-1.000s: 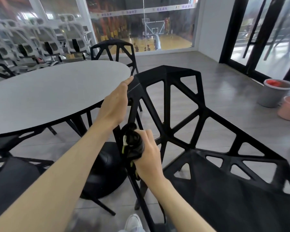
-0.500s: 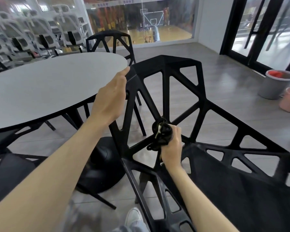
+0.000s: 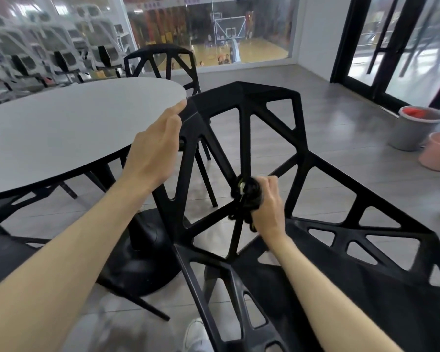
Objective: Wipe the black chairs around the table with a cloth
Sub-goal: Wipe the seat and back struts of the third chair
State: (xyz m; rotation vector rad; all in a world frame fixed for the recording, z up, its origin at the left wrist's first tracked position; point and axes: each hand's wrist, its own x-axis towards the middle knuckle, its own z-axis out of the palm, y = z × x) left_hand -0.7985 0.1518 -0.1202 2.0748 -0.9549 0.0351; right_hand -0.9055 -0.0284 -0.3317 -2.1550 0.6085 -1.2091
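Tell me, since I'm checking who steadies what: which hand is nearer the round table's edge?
Left. The left hand holds the near black chair at its top corner, right beside the table edge. The right hand wipes a lower strut with the black cloth, farther away.

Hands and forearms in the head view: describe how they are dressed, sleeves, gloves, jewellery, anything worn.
Both the left hand and the right hand are bare, with no gloves. Both forearms are uncovered as far as the frame shows; no sleeve edge is visible. No watch, bracelet or ring can be seen on either.
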